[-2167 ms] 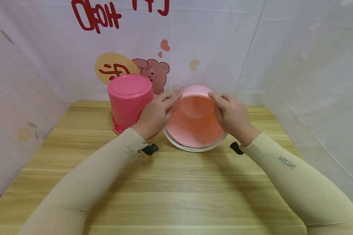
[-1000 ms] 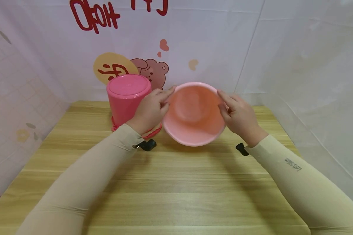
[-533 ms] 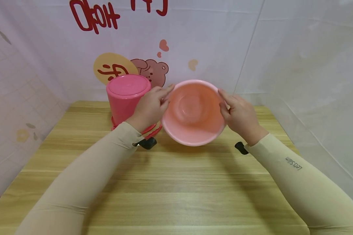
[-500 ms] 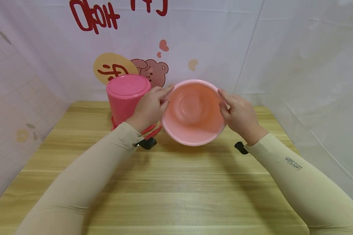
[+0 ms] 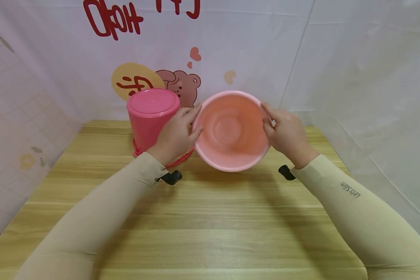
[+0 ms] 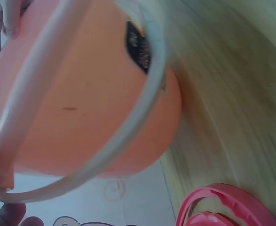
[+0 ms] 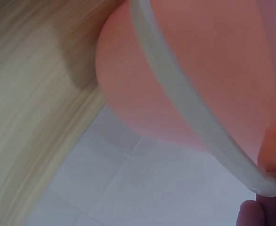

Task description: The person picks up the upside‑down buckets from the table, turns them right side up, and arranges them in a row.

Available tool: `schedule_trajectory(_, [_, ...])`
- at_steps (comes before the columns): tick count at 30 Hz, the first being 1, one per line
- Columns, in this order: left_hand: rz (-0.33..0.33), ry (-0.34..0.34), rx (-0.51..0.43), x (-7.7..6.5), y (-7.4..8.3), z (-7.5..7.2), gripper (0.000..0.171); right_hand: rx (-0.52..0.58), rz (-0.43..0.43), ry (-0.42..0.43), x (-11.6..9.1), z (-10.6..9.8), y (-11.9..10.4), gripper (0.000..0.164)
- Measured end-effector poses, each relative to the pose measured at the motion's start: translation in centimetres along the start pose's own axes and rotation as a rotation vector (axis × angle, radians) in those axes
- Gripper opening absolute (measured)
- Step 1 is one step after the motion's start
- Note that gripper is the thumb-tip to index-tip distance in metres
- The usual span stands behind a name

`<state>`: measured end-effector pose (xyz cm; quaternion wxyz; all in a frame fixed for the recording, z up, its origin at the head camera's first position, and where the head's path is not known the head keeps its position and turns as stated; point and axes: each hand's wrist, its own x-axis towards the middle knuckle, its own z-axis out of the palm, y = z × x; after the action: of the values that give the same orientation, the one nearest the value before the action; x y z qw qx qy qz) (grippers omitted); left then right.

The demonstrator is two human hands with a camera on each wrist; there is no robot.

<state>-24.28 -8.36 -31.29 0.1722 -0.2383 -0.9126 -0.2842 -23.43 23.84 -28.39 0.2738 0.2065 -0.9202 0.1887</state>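
Note:
Both hands hold a light pink bucket (image 5: 231, 130) tilted on its side over the table, its round mouth turned toward the person and somewhat upward. At the left of the rim is the left hand (image 5: 175, 134), thumb on the front and fingers behind. The right hand (image 5: 287, 131) grips the opposite side the same way. A white handle (image 6: 124, 136) hangs along the bucket's outer wall in the left wrist view, close to a dark label (image 6: 138, 47). In the right wrist view, fingertips (image 7: 251, 214) show beside the handle's pivot.
A darker pink bucket (image 5: 153, 103) stands upside down on the left, close to the left hand, its handle (image 5: 183, 157) lying on the wooden table (image 5: 210, 229). A printed white curtain (image 5: 252, 50) hangs behind the table.
The light pink bucket has tipped from mouth-low to mouth-up and its rim has risen, showing more of its inner bottom. Both hands moved slightly apart with it. The darker bucket stays put.

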Motion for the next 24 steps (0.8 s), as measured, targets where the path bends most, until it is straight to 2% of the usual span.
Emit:
schedule_trajectory(5, [-0.009,0.012,-0.013,-0.4,-0.2,0.1,0.071,0.032,0.067,-0.033,0.3,-0.3,-0.1,0.047])
schedule_trajectory(11, [-0.073,0.022,-0.059,-0.1,0.1,0.1,0.068,0.033,0.108,-0.067,0.6,-0.4,-0.3,0.047])
schedule_trajectory(19, [-0.119,0.030,-0.037,0.7,0.7,-0.1,0.066,0.019,0.053,-0.030,0.2,0.2,0.6,0.049])
schedule_trajectory(24, [-0.131,0.015,-0.023,1.0,1.0,-0.3,0.064,0.000,0.027,-0.071,-0.7,0.1,1.0,0.058])
